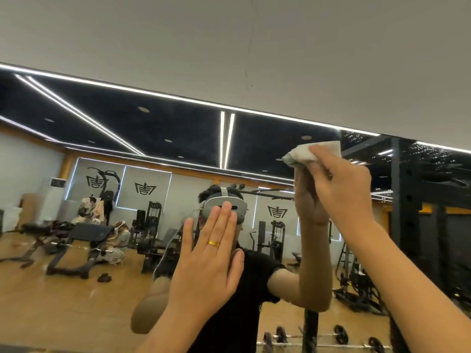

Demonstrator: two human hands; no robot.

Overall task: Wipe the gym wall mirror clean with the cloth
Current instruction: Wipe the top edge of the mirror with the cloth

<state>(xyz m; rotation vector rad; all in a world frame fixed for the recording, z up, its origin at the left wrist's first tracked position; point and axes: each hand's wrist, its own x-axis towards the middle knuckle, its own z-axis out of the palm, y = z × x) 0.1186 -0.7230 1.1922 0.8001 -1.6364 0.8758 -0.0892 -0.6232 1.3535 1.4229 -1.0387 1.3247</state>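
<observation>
my right grip point(341, 184) is raised high, fingers pinching the wadded white cloth point(305, 152) and pressing it on the mirror point(127, 123), just under its top edge, right of centre. left grip point(206, 256) is spread flat, fingers straight, against the glass lower down. gold ring point(213, 243) on one finger.

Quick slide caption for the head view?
Right hand holds a white cloth at the mirror's top edge; left hand rests flat on the mirror.
</observation>
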